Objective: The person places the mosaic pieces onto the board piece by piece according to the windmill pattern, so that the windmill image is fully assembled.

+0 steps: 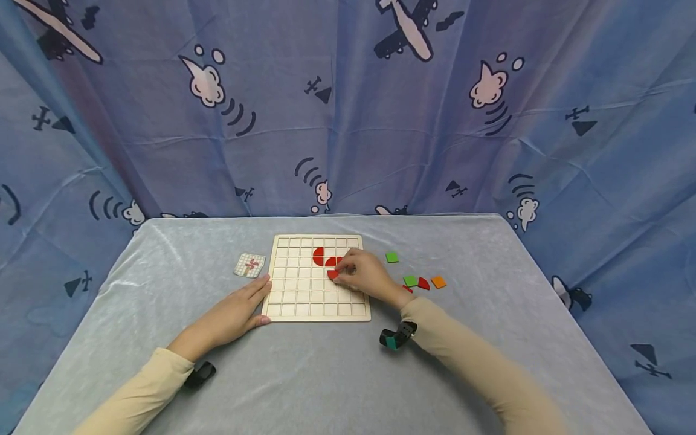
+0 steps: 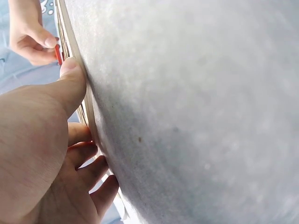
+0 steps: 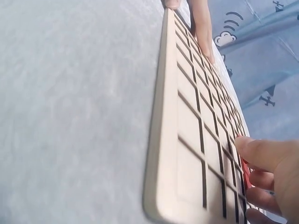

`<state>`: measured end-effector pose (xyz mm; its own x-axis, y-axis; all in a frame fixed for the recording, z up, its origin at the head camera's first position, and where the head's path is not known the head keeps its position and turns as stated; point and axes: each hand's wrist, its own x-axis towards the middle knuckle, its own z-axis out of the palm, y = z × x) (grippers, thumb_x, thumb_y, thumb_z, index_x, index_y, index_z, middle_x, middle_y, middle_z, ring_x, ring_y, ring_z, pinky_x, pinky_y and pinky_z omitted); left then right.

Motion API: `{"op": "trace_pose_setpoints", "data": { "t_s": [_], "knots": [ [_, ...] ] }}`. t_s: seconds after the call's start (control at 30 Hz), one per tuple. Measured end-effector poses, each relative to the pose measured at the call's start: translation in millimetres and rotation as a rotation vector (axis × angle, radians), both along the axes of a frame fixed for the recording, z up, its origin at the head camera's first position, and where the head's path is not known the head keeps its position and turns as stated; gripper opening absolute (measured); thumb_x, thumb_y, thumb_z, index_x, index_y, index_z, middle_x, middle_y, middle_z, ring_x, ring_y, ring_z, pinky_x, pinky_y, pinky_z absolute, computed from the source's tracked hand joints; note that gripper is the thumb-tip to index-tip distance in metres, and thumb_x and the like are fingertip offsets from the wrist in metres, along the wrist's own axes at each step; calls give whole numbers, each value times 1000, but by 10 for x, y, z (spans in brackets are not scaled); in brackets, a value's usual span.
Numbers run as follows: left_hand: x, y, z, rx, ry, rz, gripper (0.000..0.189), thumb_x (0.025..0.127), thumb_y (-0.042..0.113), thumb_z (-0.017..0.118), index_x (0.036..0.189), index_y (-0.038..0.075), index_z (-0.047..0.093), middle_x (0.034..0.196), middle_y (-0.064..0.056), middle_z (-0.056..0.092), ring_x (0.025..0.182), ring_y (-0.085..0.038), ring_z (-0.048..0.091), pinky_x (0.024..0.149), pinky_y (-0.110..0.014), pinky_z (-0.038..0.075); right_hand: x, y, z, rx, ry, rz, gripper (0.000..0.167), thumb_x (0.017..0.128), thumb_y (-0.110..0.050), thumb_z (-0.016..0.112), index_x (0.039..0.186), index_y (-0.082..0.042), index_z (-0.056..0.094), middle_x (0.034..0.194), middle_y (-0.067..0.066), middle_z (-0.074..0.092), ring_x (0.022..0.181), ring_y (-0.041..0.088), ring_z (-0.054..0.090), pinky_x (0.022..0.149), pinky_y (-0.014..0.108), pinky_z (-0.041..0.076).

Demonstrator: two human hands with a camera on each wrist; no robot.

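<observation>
A pale wooden grid board (image 1: 288, 300) lies on the table. Along its left edge rests my left hand (image 1: 232, 311), the fingers mostly straight and touching the rim. Over the board's right half, my right hand (image 1: 365, 273) pinches a red quarter-circle piece (image 1: 332, 275) between thumb and fingers; the left wrist view shows this red piece (image 2: 58, 54) edge-on. Just behind that hand, more red rounded pieces (image 1: 318, 257) sit in the grid's upper middle, one partly hidden by the fingers. In the right wrist view, my fingers cover much of the red there.
Left of the board lies a small card (image 1: 250, 264) printed with a coloured grid pattern. To the right are loose pieces: green squares (image 1: 392, 257), a red quarter circle (image 1: 423, 283), a red sliver and an orange square (image 1: 438, 282). A patterned curtain (image 1: 359, 121) hangs behind the table.
</observation>
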<state>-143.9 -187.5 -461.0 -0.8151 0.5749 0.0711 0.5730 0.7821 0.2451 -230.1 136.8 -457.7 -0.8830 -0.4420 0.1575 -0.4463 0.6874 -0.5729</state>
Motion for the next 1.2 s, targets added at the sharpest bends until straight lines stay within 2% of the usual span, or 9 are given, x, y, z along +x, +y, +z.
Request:
{"op": "trace_pose_setpoints", "data": {
  "t_s": [0.33, 0.9, 1.2],
  "knots": [
    [-10, 9, 6, 2, -12, -1, 76, 93, 35, 67, 148, -7, 38, 158, -24, 35, 144, -41, 39, 114, -54, 40, 4, -199, 23, 7, 46, 10, 21, 79, -27, 84, 95, -14, 79, 91, -1, 67, 80, 12, 57, 70, 23, 45],
    [-13, -2, -35, 15, 5, -1, 75, 93, 35, 67, 148, -7, 39, 157, -24, 35, 143, -41, 40, 113, -54, 40, -35, -463, 28, 10, 6, 25, 22, 83, -26, 81, 102, -15, 79, 94, -1, 66, 80, 11, 55, 72, 24, 47],
    [10, 1, 2, 20, 14, -8, 74, 93, 33, 68, 147, -8, 40, 156, -25, 37, 142, -42, 41, 112, -54, 41, -36, -576, 6, 52, 56, 13, 21, 83, -28, 81, 100, -16, 79, 92, -1, 65, 76, 9, 56, 68, 22, 47]
  ]
}}
